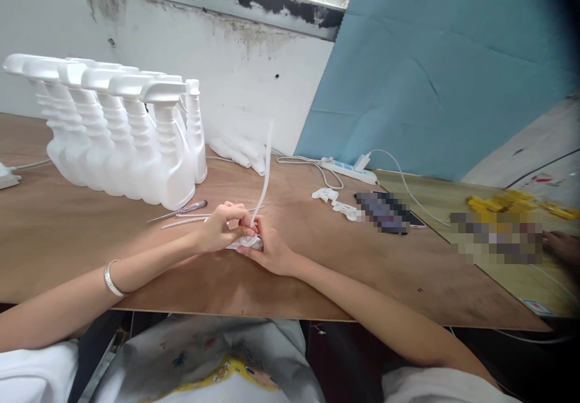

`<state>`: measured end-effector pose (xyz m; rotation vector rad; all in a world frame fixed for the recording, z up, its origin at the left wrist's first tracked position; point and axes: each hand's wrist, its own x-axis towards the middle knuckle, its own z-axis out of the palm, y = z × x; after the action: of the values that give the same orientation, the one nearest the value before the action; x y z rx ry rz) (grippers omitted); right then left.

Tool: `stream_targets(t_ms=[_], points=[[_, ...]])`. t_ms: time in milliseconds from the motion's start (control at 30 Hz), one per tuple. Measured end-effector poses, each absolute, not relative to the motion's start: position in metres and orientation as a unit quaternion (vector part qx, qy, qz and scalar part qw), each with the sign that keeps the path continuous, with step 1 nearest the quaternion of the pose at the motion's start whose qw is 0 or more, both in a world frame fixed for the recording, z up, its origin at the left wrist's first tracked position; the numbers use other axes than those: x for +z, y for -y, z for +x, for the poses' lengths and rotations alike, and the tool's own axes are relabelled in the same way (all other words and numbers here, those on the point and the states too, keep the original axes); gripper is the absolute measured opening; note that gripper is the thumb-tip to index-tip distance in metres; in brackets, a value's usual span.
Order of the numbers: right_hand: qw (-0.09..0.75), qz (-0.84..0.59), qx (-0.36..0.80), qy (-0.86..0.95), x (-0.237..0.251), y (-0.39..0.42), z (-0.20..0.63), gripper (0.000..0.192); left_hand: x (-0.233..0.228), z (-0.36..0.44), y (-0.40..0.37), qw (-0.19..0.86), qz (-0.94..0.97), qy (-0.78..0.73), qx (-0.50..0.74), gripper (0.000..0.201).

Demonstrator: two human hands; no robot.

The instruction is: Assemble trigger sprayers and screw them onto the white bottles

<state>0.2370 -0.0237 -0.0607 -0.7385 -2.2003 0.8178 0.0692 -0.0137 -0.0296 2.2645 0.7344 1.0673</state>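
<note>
Your wooden table [317, 282] spans the whole view, butted against a stained white wall [254, 70] with a blue sheet [430, 70] leaning to its right; a row of white spray bottles [122, 143] stands upright at the back left, packed shoulder to shoulder, well apart from your hands; a white power strip [348, 171] lies near the blue sheet with a cable looping off it, and a pile of yellow parts [512, 200] sits far right, beside another person's hand [562, 247] at the table edge; loose white trigger pieces [338, 203] lie between the strip and your hands, and a slim metal tool [179, 211] with spare thin tubes [190, 219] rests just in front of the bottles.

Your left hand [222, 228] and right hand [272, 252] meet near the middle of the table; both are clenched around a small white spray head [248, 243] that rests on the wood between them, your left fingers [242, 229] curled over its top, your right fingers cupping its side; a long white dip tube [265, 173] rises from the head, tilting slightly right, its lower end pinched at your left fingertips; a silver bracelet [111, 279] circles your left wrist.
</note>
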Motion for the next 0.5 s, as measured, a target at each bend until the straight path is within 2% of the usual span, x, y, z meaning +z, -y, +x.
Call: stream_targets(t_ms=[200, 500], points=[[0.338, -0.288, 0.315, 0.839, -0.062, 0.022, 0.2366, 0.036, -0.0295, 0.0689, 0.0117, 0.24, 0.843, -0.282, 0.389, 0.023], [0.335, -0.287, 0.326, 0.836, -0.0598, 0.0238, 0.2361, 0.037, -0.0343, 0.0675, 0.0121, 0.277, 0.84, -0.243, 0.399, 0.022]])
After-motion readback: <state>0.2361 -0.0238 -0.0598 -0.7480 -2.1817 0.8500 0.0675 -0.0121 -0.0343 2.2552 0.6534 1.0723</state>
